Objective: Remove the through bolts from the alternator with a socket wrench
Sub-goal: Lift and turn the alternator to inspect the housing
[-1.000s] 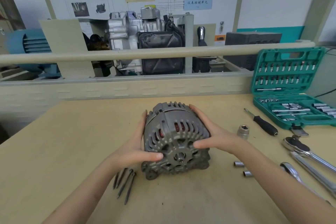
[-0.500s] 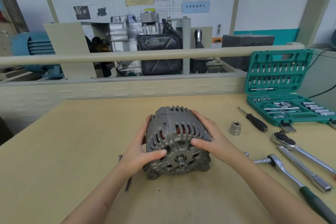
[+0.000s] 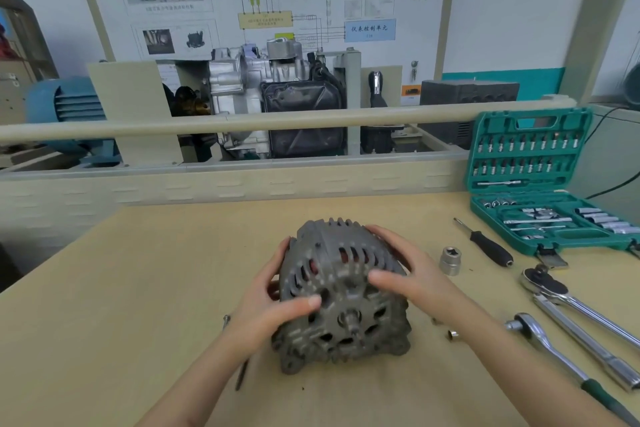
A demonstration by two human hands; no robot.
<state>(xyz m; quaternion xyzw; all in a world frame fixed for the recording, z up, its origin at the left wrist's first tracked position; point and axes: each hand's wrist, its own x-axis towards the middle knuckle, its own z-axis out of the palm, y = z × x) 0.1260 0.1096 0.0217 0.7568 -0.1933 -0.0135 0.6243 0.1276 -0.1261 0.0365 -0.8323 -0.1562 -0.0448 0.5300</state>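
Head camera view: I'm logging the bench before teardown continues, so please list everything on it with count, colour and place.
alternator: one, dark grey, centre of table, shaft toward camera
table: one, tan
through bolts: dark, count unclear, on table by left forearm
loose socket: one, silver, right of alternator
screwdriver: one, black handle, beside case
socket set case: one, teal, open, far right
ratchet wrenches: three, chrome, right edge
small sockets: silver, by right forearm
left hand: grips alternator's left side
right hand: grips its right side
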